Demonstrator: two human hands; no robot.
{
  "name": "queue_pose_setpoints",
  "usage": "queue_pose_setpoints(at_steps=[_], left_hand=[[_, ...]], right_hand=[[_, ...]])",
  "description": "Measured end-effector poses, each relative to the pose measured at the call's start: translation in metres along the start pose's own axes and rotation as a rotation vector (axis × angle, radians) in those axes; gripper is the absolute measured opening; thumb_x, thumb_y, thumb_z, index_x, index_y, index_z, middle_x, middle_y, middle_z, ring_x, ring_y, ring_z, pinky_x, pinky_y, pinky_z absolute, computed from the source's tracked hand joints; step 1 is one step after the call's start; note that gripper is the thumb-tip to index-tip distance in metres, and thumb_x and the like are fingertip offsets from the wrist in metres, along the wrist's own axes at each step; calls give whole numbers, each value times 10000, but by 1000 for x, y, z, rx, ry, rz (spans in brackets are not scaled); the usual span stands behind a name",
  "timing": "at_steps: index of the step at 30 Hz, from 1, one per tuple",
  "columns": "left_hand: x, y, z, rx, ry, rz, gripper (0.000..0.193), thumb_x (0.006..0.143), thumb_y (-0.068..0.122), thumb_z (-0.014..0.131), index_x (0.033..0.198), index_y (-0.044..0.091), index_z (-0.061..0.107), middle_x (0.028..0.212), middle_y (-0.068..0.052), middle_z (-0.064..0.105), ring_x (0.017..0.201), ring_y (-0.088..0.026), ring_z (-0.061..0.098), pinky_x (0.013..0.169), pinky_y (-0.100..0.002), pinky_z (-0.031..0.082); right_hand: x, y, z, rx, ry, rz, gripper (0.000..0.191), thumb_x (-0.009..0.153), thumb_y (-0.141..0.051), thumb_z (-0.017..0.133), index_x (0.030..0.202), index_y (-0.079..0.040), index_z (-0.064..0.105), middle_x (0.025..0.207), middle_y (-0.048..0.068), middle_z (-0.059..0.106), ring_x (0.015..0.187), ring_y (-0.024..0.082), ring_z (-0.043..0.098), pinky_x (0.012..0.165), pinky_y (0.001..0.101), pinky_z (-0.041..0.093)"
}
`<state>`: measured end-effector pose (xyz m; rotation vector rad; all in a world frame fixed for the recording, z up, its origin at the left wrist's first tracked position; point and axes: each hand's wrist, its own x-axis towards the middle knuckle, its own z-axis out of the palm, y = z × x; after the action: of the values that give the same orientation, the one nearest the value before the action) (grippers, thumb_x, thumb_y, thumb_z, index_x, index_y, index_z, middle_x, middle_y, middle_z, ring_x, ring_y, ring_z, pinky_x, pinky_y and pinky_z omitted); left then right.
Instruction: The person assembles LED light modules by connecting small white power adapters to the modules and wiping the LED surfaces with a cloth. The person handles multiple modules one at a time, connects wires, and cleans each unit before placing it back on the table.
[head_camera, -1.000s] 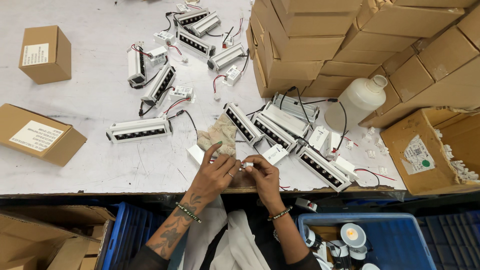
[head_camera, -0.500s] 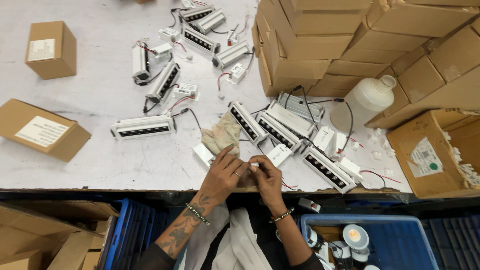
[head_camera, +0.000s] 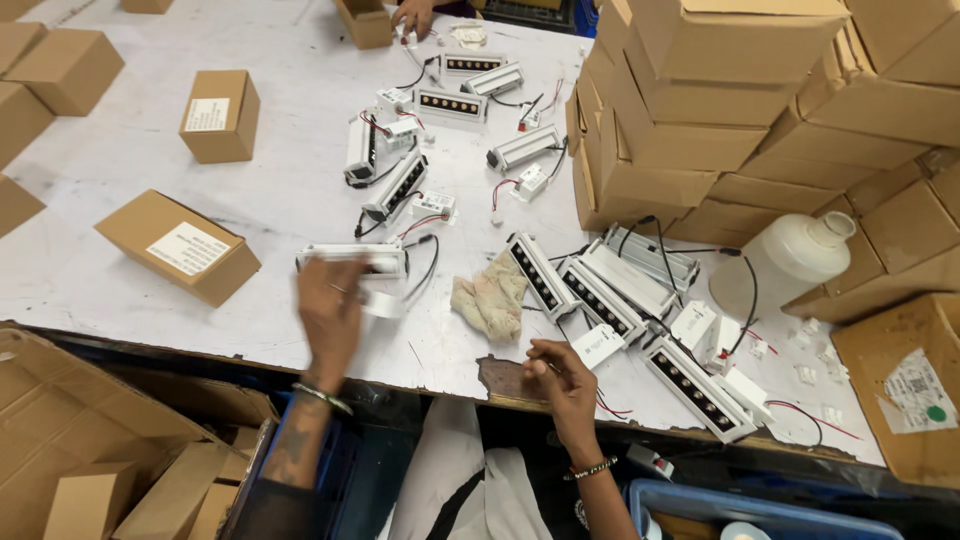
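Observation:
My left hand (head_camera: 330, 315) is blurred with motion. It reaches out over the table, and its fingers lie on the near end of a white linear light fixture (head_camera: 375, 258) with a black wire. A small white part (head_camera: 386, 303) sits just right of that hand. Whether the fingers grip anything is unclear. At the table's front edge my right hand (head_camera: 560, 378) rests with its fingers curled in. It is next to a small white driver box (head_camera: 598, 346), and nothing shows inside it. A beige rag (head_camera: 490, 298) lies between my hands.
Several more white fixtures (head_camera: 590, 295) with wires lie right of the rag, and others (head_camera: 400, 185) lie further back. A white plastic jug (head_camera: 785, 262) stands beside stacked cardboard boxes (head_camera: 720, 110). Labelled boxes (head_camera: 180, 248) sit at the left. Another person's hand (head_camera: 412, 15) works at the far edge.
My hands were together at the front edge working on a small part. The left hand has since swung out left and forward to the fixture, while the right hand stays near the edge.

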<state>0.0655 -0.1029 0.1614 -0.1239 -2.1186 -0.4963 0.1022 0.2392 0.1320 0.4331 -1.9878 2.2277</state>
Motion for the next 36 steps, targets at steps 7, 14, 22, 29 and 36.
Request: queue_pose_setpoints(at_steps=[7, 14, 22, 29, 36], left_hand=[[18, -37, -15, 149, -372, -21, 746, 723, 473, 812, 1395, 208, 624, 1527, -206, 430, 1411, -427, 333, 1100, -636, 265], [18, -12, 29, 291, -475, -114, 679, 884, 534, 735, 1499, 309, 555, 1520, -186, 469, 1439, -412, 333, 1119, -640, 269], [48, 40, 127, 291, -479, -227, 902, 830, 514, 766, 1579, 158, 411, 1595, -181, 349, 1481, -424, 241, 1050, -790, 181], [118, 33, 188, -7, -599, -364, 979, 819, 439, 750, 1602, 130, 250, 1673, -201, 67, 1546, -361, 63, 989, -886, 1], [128, 30, 178, -186, -356, -127, 534, 875, 140, 756, 1391, 121, 621, 1565, -129, 465, 1508, -332, 380, 1200, -658, 234]], right_hand=[[0, 2, 0, -58, -32, 31, 223, 971, -96, 657, 1123, 52, 728, 1054, 77, 676, 884, 129, 694, 807, 259, 579], [-1, -2, 5, -94, -29, 62, 177, 973, -78, 651, 1062, 47, 738, 984, 65, 675, 806, 118, 695, 705, 244, 575], [-4, -5, 10, -165, -20, 28, 135, 972, -49, 661, 1029, 39, 746, 955, 64, 681, 765, 103, 676, 676, 232, 571], [-3, -11, 14, -234, 7, 8, 123, 958, -25, 659, 1007, 40, 751, 920, 71, 689, 726, 97, 665, 634, 230, 563], [-1, -19, 19, -281, 17, -11, 124, 945, -20, 657, 992, 31, 759, 885, 79, 706, 683, 107, 680, 591, 236, 564]])
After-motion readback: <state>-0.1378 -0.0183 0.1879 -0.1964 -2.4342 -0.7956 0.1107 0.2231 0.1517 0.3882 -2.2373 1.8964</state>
